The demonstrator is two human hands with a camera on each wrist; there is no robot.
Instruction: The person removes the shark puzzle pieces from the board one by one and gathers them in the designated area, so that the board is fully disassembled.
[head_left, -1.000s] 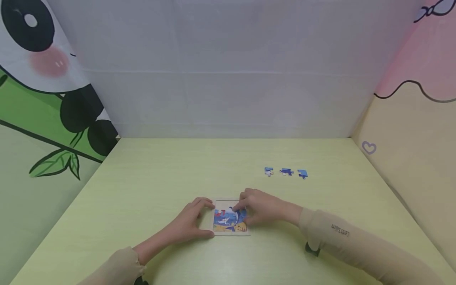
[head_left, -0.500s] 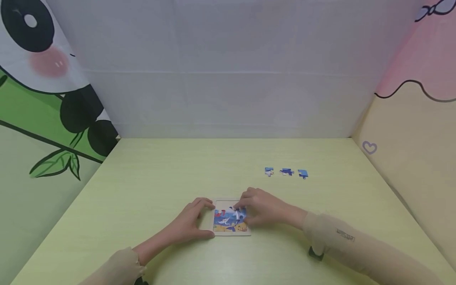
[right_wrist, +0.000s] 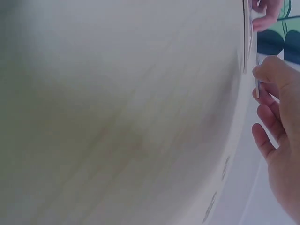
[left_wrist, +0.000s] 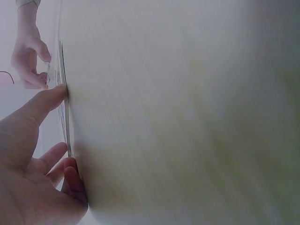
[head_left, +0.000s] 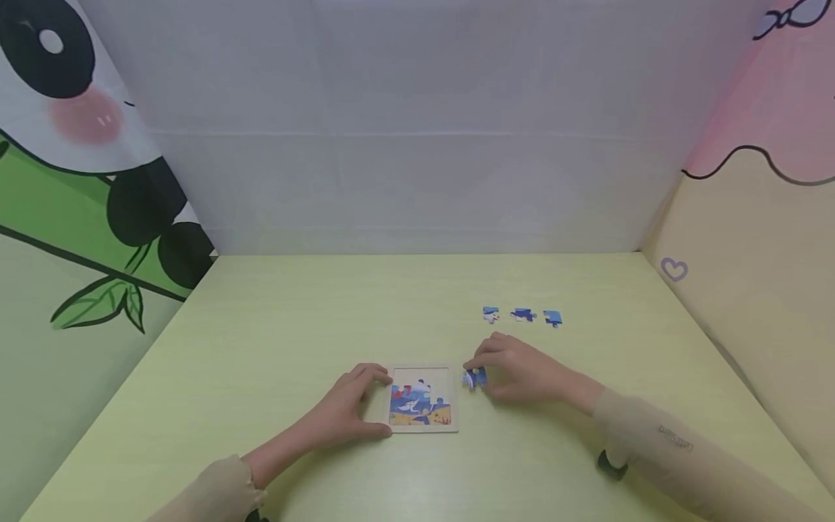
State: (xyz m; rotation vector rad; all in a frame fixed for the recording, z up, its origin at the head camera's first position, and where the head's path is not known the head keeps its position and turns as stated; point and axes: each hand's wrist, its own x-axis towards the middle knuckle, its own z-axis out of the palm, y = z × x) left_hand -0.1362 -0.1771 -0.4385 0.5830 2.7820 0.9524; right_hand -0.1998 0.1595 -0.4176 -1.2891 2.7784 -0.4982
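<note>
A small square puzzle tray with a pale rim lies on the table, partly filled with a blue sea picture. Bare board shows along its top and upper right. My left hand holds the tray's left side, thumb by the lower corner and bent fingers by the upper one. To the right of the tray, my right hand pinches a blue and white puzzle piece between thumb and fingers. In the right wrist view that puzzle piece appears edge-on, above the table.
Farther back on the table, three loose puzzle pieces lie in a row: a left one, a middle one and a right one. A pale cloth wall rises behind, with printed side panels.
My right hand has lifted the puzzle piece out of the tray's right part and moved right with it, uncovering bare board. The left hand stays at the tray's left side.
</note>
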